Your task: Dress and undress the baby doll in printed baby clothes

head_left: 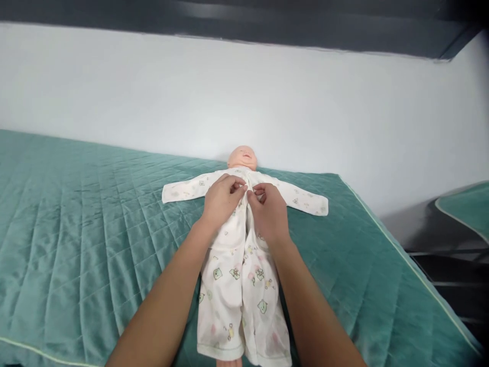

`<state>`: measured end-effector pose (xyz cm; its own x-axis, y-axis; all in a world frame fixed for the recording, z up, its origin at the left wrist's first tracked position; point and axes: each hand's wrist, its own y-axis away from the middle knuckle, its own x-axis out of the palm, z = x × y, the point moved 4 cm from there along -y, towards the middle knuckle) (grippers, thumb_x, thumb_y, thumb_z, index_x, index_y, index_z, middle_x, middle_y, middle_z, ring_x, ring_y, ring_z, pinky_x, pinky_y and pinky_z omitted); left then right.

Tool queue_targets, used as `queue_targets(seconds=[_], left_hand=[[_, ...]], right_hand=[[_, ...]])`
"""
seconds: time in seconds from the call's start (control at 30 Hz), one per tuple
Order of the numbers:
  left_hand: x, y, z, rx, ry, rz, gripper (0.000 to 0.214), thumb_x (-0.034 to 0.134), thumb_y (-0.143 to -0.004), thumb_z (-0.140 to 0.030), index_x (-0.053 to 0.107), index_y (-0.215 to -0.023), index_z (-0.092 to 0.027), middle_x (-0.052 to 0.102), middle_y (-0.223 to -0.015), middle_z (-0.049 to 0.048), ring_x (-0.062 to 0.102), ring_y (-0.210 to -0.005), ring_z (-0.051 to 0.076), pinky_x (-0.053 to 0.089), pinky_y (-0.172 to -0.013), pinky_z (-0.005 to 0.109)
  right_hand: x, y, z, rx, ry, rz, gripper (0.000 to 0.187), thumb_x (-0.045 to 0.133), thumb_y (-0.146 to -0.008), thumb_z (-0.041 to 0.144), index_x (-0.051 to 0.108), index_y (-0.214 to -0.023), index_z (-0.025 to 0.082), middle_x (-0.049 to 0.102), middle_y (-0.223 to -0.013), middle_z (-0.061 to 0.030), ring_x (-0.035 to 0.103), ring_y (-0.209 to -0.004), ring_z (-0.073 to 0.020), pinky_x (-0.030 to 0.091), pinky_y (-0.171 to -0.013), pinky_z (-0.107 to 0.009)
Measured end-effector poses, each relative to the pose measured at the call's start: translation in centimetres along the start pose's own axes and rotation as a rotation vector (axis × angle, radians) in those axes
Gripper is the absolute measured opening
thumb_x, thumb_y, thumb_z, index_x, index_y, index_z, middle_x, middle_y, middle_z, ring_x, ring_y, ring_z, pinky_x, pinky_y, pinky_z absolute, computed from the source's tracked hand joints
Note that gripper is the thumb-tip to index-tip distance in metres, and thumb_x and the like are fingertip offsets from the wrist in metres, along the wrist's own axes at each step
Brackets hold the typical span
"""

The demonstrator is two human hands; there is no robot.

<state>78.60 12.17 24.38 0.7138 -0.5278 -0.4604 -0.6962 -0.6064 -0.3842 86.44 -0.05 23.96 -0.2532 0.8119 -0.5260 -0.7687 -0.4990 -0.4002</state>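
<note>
A baby doll (243,156) lies on its back on a green quilted mattress (76,214), head toward the wall. It wears a white printed romper (237,285) with both sleeves spread out sideways. My left hand (220,200) and my right hand (269,209) meet over the doll's chest. Each hand pinches an edge of the romper's front opening, fingertips almost touching at the middle. The doll's bare feet peek out at the bottom edge of the view.
A white wall (244,97) rises right behind the mattress. To the right, past the mattress edge, there is a dark gap and another green mattress corner (468,204).
</note>
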Motion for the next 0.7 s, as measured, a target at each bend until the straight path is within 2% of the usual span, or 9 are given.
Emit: queue_targets(seconds=[0.23, 0.37, 0.5, 0.7], left_hand=[[-0.1, -0.8, -0.9, 0.007, -0.050, 0.040, 0.007, 0.059, -0.088, -0.023, 0.064, -0.084, -0.022, 0.067, -0.089, 0.0001, 0.060, -0.083, 0.016, 0.044, -0.075, 0.028], [-0.2, -0.7, -1.6, -0.007, -0.015, 0.058, 0.009, 0.056, -0.090, -0.025, 0.063, -0.085, -0.021, 0.067, -0.080, -0.0008, 0.059, -0.074, 0.015, 0.042, -0.069, 0.028], [-0.3, -0.7, -1.5, -0.047, 0.060, 0.037, 0.011, 0.054, -0.090, -0.024, 0.063, -0.083, -0.021, 0.067, -0.075, -0.0019, 0.058, -0.066, 0.014, 0.041, -0.066, 0.028], [-0.6, -1.0, -1.4, -0.072, 0.030, 0.080, 0.009, 0.064, -0.085, -0.028, 0.069, -0.083, -0.020, 0.067, -0.084, 0.0010, 0.060, -0.076, 0.015, 0.045, -0.071, 0.028]], right_hand=[[-0.7, -1.7, -0.5, 0.105, -0.124, 0.063, 0.014, 0.060, -0.083, 0.032, 0.066, -0.089, 0.021, 0.068, -0.081, -0.0028, 0.058, -0.070, -0.0175, 0.046, -0.072, -0.033], [-1.1, -2.2, -0.7, 0.236, -0.312, 0.117, 0.013, 0.065, -0.078, 0.032, 0.070, -0.081, 0.020, 0.068, -0.076, -0.0021, 0.056, -0.066, -0.0163, 0.043, -0.064, -0.030], [-1.0, -2.2, -1.0, 0.307, -0.516, 0.134, 0.016, 0.070, -0.077, 0.034, 0.074, -0.085, 0.021, 0.072, -0.087, -0.0030, 0.061, -0.076, -0.0174, 0.046, -0.068, -0.029], [-0.7, -1.9, -1.0, 0.239, -0.465, 0.106, 0.015, 0.068, -0.080, 0.034, 0.076, -0.086, 0.022, 0.074, -0.089, -0.0023, 0.066, -0.086, -0.0202, 0.051, -0.081, -0.033]])
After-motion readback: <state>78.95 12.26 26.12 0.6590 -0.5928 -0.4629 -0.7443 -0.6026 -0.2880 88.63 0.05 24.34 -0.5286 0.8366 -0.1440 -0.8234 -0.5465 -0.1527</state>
